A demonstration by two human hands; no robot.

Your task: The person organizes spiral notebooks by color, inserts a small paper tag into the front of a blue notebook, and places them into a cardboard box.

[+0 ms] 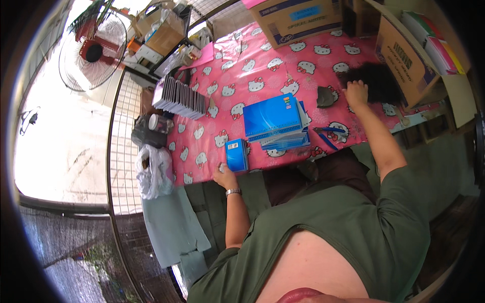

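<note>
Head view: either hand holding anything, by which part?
Cannot tell: left hand is at the near-left corner of the small blue notebooks, right hand by the black pile.

The left hand (225,176) is positioned at the surface (212,147) edge, beside small blue notebooks (236,156). The right hand (356,94) is located at a black pile (378,83). Pliers (328,135) lie right of the larger notebook stack (273,117).
</note>
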